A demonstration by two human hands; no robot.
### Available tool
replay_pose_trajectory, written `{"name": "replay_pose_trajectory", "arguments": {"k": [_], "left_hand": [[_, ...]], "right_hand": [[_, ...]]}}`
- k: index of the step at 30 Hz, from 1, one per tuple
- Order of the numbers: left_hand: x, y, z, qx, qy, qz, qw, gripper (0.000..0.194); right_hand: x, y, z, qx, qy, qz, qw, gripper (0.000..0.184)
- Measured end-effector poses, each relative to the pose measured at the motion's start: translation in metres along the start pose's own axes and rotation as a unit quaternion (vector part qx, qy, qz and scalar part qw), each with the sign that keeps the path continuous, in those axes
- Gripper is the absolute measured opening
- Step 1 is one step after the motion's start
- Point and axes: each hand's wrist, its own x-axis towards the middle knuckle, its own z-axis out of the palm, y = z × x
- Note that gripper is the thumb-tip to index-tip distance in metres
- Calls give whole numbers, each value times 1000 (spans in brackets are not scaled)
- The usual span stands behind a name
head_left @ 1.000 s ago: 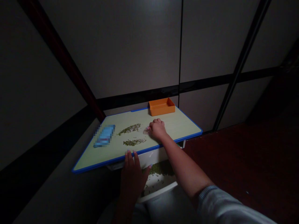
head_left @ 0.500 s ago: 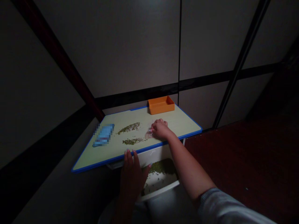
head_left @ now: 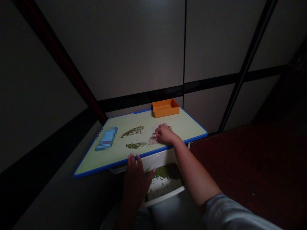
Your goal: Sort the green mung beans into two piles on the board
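Note:
My right hand rests on a pale board with a blue rim. Its fingers are curled in, and whatever they may hold is hidden. Beneath it lies a faint printed patch. To its left, small green grains that look like mung beans form two piles: a farther one and a nearer one. My left hand is open at the board's front edge, fingertips touching the rim and thumb spread over a white bin. More green grains lie inside that bin.
An orange open box stands at the board's back edge. A blue packet, partly blurred out, lies at the left side. Panelled wall rises right behind the board, and dark red floor stretches to the right.
The fingers of my right hand have shifted slightly over the same spot. My left hand, the bean piles and the box stay as they were.

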Motion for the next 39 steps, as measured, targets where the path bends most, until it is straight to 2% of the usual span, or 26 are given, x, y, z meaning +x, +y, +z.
{"name": "replay_pose_trajectory", "arguments": {"k": [6,13,17,23,30,39], "left_hand": [[1,1,-2,-2,-1,0,1000,79],[2,0,-1,-7,-2,-1,1000,81],[2,0,1,-9,1,-6,1000,81],[2,2,0,-3,0,-8,1000,79],[0,-1,3,-2,2,0,1000,82],[0,-2,4,-10,-3,-4,1000,81]], "right_hand": [[5,-2,-1,-29,50,80,995,30],[7,-3,8,-51,33,64,996,32],[13,-5,14,-64,59,106,991,35],[29,-14,20,-77,97,115,986,37],[30,-15,18,-72,93,114,987,38],[21,-5,10,-66,98,148,982,39]]}}
